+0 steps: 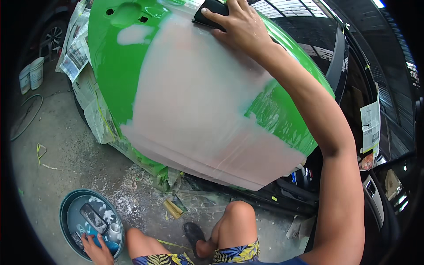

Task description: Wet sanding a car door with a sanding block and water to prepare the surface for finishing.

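Near left, the left hand (98, 251) dips into the water bucket (66, 207), fingers curled around something blue (unclear what). Far right, the right hand (236, 24) presses a black sanding block (210, 11) on the green car door (115, 66); flat, even strokes seem best.

We're in a car body repair and paint workshop. Landmark is the green car door (132, 66): a wide patch of it is covered in dull pinkish-grey filler (194, 110). Newspaper masking (81, 62) is taped along its left edge. Below the door, a rough concrete floor (66, 145) with dust and tape scraps. Lower left of it, a round basin of water (70, 207). Far left of it, pale buckets (32, 74) and another car's wheel (53, 36).
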A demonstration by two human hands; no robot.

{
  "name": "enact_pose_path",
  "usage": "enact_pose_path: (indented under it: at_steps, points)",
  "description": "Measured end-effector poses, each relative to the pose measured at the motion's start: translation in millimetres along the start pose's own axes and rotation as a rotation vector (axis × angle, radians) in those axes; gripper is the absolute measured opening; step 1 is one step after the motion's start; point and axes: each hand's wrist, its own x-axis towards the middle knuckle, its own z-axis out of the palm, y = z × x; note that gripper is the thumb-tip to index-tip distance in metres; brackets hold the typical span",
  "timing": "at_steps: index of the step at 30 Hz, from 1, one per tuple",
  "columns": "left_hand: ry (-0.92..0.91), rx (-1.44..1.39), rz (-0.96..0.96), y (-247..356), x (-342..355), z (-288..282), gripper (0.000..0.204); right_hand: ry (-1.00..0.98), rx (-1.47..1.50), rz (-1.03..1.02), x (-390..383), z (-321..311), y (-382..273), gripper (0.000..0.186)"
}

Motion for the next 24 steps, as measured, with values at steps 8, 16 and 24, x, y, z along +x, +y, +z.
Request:
enact_pose_path:
  at_steps: [8, 16, 24]
  points:
    - [-0.096, 0.069, 0.001, 7.3, -3.7, -13.0, 0.061, -0.330, -0.046, 0.213, -146.6, -110.9, 14.1, 0.074]
    - [0.079, -0.025, -0.010, -18.5, 4.2, 34.8, 0.045, -0.106, -0.052, 0.068, 44.0, 37.8, -20.2, 0.058]
    - [0.121, -0.106, -0.090, -21.8, -2.9, 33.9, 0.034, -0.222, -0.032, 0.092, -38.6, -30.2, -9.9, 0.065]
